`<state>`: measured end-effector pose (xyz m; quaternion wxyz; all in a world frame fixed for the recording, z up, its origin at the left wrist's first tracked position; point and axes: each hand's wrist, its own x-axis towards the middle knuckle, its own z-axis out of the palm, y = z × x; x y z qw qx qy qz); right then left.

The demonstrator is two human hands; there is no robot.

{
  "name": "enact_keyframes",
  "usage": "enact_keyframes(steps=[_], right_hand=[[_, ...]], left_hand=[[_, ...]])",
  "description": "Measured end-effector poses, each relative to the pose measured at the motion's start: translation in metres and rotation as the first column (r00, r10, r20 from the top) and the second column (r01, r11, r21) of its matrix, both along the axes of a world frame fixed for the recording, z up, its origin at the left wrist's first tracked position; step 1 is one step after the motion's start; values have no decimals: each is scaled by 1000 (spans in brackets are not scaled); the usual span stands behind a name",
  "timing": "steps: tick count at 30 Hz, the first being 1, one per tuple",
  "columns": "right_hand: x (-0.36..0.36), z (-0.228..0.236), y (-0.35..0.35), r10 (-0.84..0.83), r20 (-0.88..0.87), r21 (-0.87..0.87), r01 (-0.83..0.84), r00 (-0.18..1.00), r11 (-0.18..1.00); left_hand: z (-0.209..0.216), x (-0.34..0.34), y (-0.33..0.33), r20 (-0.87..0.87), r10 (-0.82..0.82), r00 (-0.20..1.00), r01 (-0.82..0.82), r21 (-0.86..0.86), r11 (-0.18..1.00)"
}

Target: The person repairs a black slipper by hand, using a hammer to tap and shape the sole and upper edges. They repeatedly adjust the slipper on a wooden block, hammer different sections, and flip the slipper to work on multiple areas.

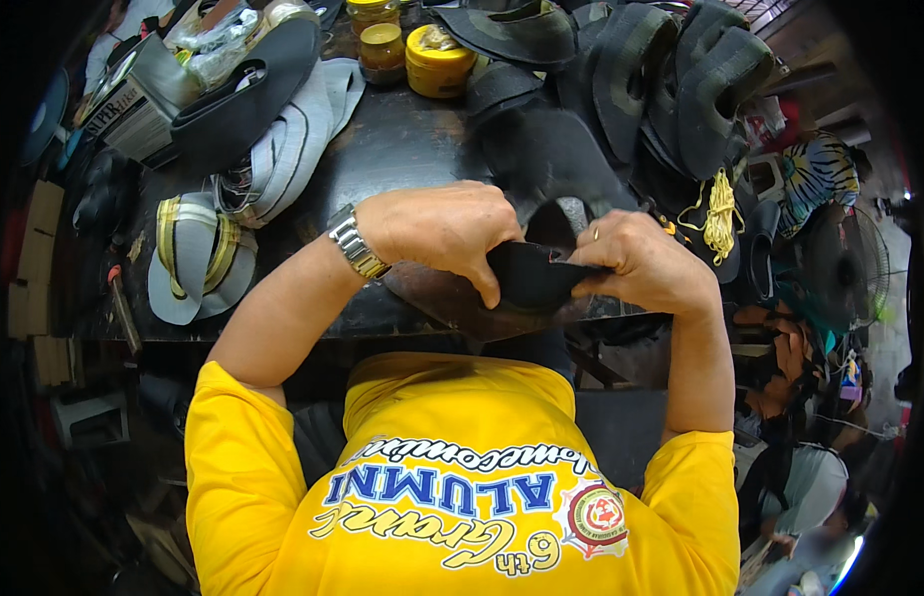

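A black, curved piece that looks like a shoe upper is held between my two hands at the near edge of the dark table. My left hand grips its left side, thumb pointing down along it and fingers mostly hidden behind. On its right side, my right hand pinches the edge, with the fingers bent. The piece bows into a rounded, hollow shape facing me. Just beyond it lies a dark, shiny sheet, with a greyish round shape near my right hand.
Several black curved uppers are piled at the far right, near a yellow cord bundle. Yellow tubs stand at the back. Grey uppers and grey-and-yellow pieces lie left. A fan stands beyond the table's right side.
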<state>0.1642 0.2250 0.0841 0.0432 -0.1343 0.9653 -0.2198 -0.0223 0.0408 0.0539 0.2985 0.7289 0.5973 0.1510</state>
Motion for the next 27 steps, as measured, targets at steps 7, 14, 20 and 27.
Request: enact_keyframes(steps=[7,14,20,27], right_hand=[[9,-54,-17,-16,-542,429,292,841,855],[17,-88,-22,-197,-347,127,254,917,959],[-22,-68,-9,-490,80,36,488,868,872],[-30,-71,-11,-504,120,91,496,856,864]], left_hand=[[-37,28,-19,-478,274,834,38,545,837],[-78,30,-32,-217,403,889,-223,563,796],[-70,20,-8,-119,557,822,-509,283,813],[-57,17,3,-24,631,776,-629,48,776]])
